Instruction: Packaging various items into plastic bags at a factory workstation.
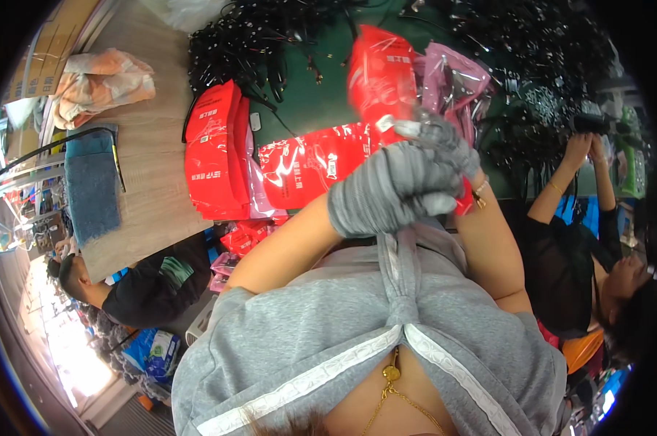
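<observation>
Both my hands wear grey knit gloves and are raised close in front of my chest. My right hand (450,147) pinches the lower edge of a glossy red plastic bag (379,73) that stands upright above it. My left hand (387,192) is curled just below, and a bit of red plastic shows at its right side, so it seems to grip the same bag. A translucent pink bag (456,76) lies right behind the red one.
A stack of red bags (214,152) and a flat red bag (307,166) lie on the green mat (321,102). Black cable heaps (256,40) fill the back. A blue cloth (92,182) rests on the wooden table (150,196). Other people work at right (568,240) and lower left (154,283).
</observation>
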Available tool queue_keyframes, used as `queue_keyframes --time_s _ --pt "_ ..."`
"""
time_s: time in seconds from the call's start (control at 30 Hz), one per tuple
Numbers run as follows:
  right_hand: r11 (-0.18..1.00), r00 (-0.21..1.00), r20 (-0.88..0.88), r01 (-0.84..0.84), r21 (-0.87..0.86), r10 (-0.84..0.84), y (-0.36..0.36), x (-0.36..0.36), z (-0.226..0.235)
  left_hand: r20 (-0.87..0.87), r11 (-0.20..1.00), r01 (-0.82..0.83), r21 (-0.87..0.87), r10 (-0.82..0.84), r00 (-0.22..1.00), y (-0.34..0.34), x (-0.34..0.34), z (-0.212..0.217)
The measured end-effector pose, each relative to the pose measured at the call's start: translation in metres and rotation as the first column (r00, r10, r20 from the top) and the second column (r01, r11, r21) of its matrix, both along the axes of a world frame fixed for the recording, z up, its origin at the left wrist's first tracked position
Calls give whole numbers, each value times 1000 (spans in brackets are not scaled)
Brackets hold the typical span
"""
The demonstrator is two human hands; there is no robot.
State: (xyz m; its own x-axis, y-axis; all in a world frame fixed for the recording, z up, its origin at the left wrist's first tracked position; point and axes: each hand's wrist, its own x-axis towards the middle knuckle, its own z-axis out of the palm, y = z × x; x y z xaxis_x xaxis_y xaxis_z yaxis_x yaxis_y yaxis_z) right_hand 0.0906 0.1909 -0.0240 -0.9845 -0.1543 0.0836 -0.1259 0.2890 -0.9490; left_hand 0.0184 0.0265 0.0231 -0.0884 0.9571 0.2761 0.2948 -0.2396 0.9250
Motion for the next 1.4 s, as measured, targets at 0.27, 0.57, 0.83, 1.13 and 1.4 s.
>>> queue_keyframes --time_s 0.27,0.57,0.83,1.13,1.4 --pt "362 624 71 354 862 -778 29 -26 -120 -265 323 -876 -357 865 427 -37 -155 -169" --pt "579 576 408 142 803 -708 20 -41 -132 -892 -156 -890 -429 231 389 -45 -283 -257" --pt "405 761 -38 386 829 -648 22 -4 -81 322 437 -571 -695 899 296 -93 -206 -158" --pt "723 746 -446 638 266 -495 -10 -34 -42 571 724 -447 -526 690 445 -137 -42 -55" --pt "902 732 -534 394 -175 -423 7 -60 16 516 789 -207 -579 551 656 -137 6 -3"
